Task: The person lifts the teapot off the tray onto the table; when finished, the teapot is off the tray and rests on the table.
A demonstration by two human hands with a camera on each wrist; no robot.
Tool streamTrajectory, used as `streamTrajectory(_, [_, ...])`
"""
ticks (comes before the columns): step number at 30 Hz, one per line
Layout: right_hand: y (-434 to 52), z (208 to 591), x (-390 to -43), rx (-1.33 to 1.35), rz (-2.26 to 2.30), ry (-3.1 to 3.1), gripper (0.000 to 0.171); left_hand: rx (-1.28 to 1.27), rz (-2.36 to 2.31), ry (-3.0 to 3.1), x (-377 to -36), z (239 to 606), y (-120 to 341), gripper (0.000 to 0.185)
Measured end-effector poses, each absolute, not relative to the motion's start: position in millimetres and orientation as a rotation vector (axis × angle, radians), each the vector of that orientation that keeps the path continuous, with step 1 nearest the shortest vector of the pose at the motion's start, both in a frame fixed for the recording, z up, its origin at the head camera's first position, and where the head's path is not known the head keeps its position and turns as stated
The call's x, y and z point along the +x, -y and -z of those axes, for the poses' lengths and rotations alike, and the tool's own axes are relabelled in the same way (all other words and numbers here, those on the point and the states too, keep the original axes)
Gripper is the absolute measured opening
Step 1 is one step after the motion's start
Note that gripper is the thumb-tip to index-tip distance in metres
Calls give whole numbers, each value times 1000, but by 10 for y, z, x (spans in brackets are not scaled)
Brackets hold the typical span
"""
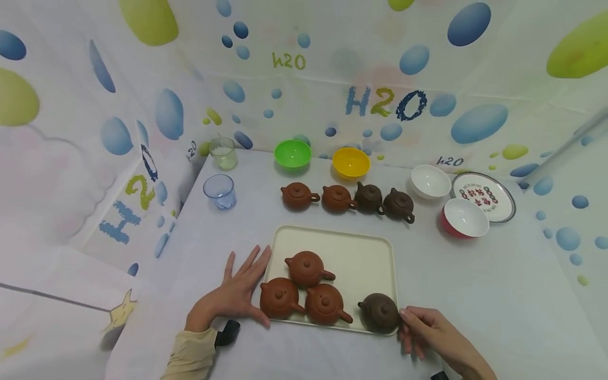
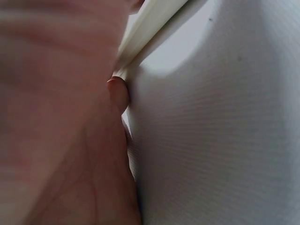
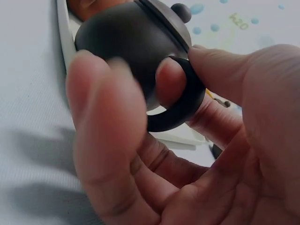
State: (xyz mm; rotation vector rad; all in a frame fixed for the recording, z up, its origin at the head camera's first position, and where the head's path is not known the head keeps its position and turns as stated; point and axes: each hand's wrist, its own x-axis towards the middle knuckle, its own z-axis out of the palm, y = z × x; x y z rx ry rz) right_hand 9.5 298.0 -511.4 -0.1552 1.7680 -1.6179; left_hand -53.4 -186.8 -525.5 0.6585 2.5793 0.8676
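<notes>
Pinching the dark teapot's handle, right hand sits just right of it.
Left hand lies flat, fingers straight, against the tray's left edge.

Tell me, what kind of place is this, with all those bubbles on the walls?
Probably a staged tabletop set rather than a real kitchen: a printed H2O backdrop wraps a cloth-covered table, and clay teapots stand in a neat row behind a cream tray, beside coloured bowls.

Matt clay is showing on the dark teapot, smooth matt plastic on the cream tray, finely woven cloth covering the table
</notes>
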Motion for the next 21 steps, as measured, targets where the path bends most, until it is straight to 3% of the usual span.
streamTrajectory(21, [-3014, 5168, 70, -164, 1624, -1732, 44, 741, -931, -2651, -545, 5508, 1927, 160])
